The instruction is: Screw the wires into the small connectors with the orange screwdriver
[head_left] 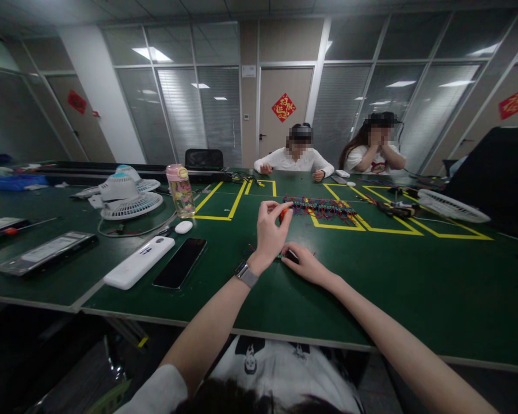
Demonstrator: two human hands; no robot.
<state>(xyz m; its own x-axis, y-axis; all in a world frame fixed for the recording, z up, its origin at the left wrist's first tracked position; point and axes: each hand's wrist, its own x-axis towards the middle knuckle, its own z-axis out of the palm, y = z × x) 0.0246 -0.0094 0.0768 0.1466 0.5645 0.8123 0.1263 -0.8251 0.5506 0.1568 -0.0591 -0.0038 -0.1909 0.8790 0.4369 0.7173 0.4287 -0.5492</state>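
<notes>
hands | left point(273, 230) half closed around orange item point(284, 215) | right point(303, 262) nearly closed on dark piece point(290, 256) | green table point(427, 287)

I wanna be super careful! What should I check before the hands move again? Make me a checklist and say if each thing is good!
1. Left hand has the orange thing in its fingers: ok.
2. Right hand is down by the small piece with wires: ok.
3. Right hand's grip on that piece is firm: cannot tell, the fingers hide it.
4. Bottle stands upright, away from both hands: ok.
5. Phone is flat on the table, not touching either hand: ok.
6. Wires in the big bunch are neat: not ok, they look jumbled.
</notes>
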